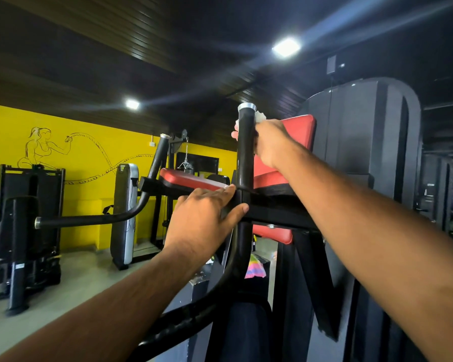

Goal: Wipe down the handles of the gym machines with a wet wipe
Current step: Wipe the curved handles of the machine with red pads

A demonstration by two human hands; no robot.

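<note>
An upright black handle point(245, 150) with a silver end cap stands in the middle of the view on a black gym machine. My right hand point(268, 145) is wrapped around its upper part, pressing a white wet wipe point(259, 116) against it; a bit of wipe sticks out above my fingers. My left hand point(204, 218) lies flat on the black crossbar point(275, 214) just below the handle, thumb over the bar, fingers apart, holding nothing. A second upright handle point(159, 152) rises further left.
Red arm pads point(188, 180) and a red back pad point(300, 131) sit around the handles. A long horizontal handle bar point(89, 220) sticks out left. A tall black weight-stack housing point(364, 142) is at right. Other machines stand by the yellow wall point(89, 142).
</note>
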